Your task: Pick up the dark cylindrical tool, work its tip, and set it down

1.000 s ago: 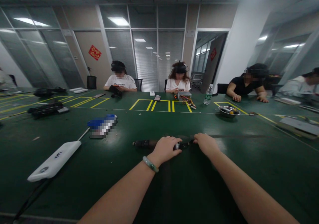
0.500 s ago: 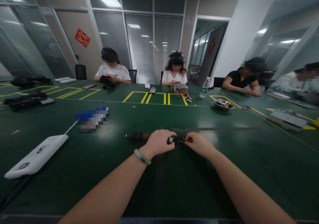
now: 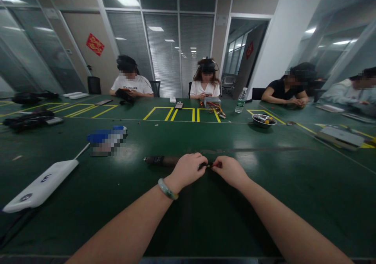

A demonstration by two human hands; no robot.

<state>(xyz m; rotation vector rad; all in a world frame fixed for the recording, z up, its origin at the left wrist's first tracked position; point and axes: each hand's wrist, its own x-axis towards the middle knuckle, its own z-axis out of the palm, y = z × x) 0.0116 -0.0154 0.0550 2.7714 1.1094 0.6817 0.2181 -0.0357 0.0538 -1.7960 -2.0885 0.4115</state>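
On the green table (image 3: 141, 221), my left hand (image 3: 188, 169) is closed around a small black part (image 3: 208, 165). Its kind cannot be made out, though tiny brassy spots show on it. The thumb and fingers of my right hand (image 3: 232, 170) pinch the same part at its right end. Only a narrow gap separates the two hands. Just beyond my left hand lies a dark pen-shaped tool (image 3: 158, 161) that looks like an electric screwdriver, its metal tip pointing left. My left hand covers its right end. A green bangle circles my left wrist.
A white power bank (image 3: 44, 183) lies at left, cabled toward a blurred blue-and-grey item (image 3: 101, 136). Farther off are a metal bowl (image 3: 264, 120) of small parts, a water bottle (image 3: 241, 100), a box with coloured wires (image 3: 213, 102) and black cables (image 3: 28, 118). Several people sit across the table.
My right hand has come closer to my left, and less of the black part shows between them. My left hand still grips it. The view has shifted slightly.
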